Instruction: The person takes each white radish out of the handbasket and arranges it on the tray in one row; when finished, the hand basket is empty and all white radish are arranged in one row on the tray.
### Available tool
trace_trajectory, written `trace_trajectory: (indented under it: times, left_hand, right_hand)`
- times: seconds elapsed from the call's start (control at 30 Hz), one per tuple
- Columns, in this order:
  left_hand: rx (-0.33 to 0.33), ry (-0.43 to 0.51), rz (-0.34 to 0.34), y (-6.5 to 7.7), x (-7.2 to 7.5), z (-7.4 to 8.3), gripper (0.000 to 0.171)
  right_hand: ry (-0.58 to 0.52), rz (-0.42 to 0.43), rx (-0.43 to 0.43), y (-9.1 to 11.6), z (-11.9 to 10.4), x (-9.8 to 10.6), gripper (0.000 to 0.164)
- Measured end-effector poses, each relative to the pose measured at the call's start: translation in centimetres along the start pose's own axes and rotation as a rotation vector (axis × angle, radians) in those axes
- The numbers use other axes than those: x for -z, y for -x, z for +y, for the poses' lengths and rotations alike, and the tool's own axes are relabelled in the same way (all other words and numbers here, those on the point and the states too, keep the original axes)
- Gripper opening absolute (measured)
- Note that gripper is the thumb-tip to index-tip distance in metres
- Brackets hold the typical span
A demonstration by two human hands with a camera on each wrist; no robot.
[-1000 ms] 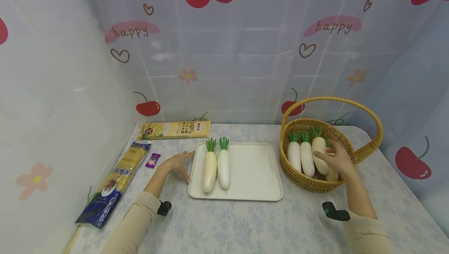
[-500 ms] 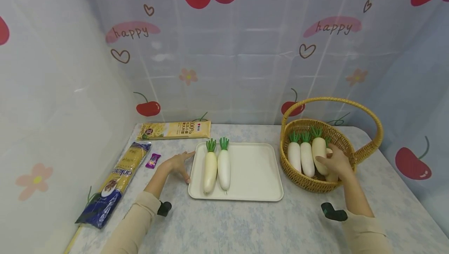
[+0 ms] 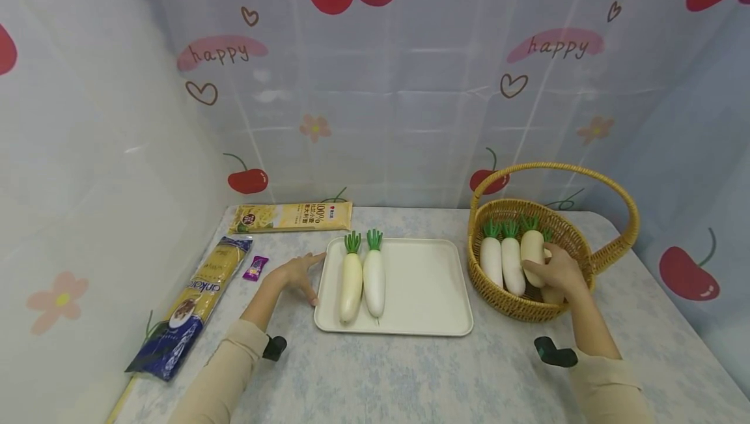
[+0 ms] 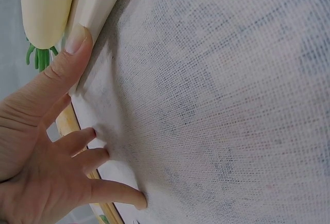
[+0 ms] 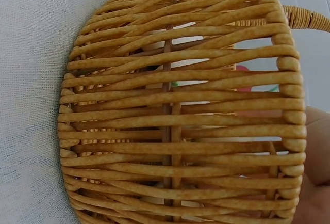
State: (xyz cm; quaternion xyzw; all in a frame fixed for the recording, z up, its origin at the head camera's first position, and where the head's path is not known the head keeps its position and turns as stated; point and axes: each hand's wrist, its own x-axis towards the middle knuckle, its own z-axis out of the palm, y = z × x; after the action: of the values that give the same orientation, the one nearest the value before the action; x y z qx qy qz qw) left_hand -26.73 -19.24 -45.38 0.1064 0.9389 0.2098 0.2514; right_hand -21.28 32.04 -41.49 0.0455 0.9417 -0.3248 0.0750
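A person's right hand (image 3: 559, 272) reaches over the near rim of a wicker basket (image 3: 515, 308) and grips a cream daikon (image 3: 531, 253), thumb across its left side, fingers to its right. The radish lies inside the basket, just left of the palm, its long axis pointing away from the person, green leaves at the far end. The cream-white tray (image 3: 422, 290) sits farther left, with two daikons (image 3: 375, 284) laid much the same way. Well apart from the basket, the left hand (image 3: 295, 275) holds nothing, fingers spread, thumb against the tray's left side. Another daikon (image 3: 551, 294) is largely covered by the right hand. In the right wrist view, woven wicker screens the grip and the hand is cut off; the fingertips cannot be made out.
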Motion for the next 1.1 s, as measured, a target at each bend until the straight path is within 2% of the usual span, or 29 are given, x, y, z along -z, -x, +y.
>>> trace_trajectory:
  times: [0.23,0.53,0.7,0.93,1.1]
  left_hand:
    - [0.000,0.005,-0.001,0.0,0.0,0.0,0.113]
    - [0.006,0.002,-0.003,0.0,0.0,0.0,0.113]
    - [0.009,0.000,-0.002,0.1,0.0,0.1,0.113]
    - [0.004,0.001,-0.008,0.0,0.0,0.0,0.113]
    - [0.003,-0.003,-0.010,0.0,0.0,0.0,0.113]
  right_hand:
    - [0.036,0.022,-0.002,-0.2,0.0,0.0,0.075]
    - [0.027,0.003,-0.058,-0.3,0.1,0.3,0.077]
    - [-0.022,-0.012,-0.072,-0.4,0.4,0.4,0.080]
    - [-0.162,-0.055,-0.133,-0.4,0.8,0.4,0.088]
    - [-0.205,-0.046,-0.130,-0.6,1.1,0.2,0.089]
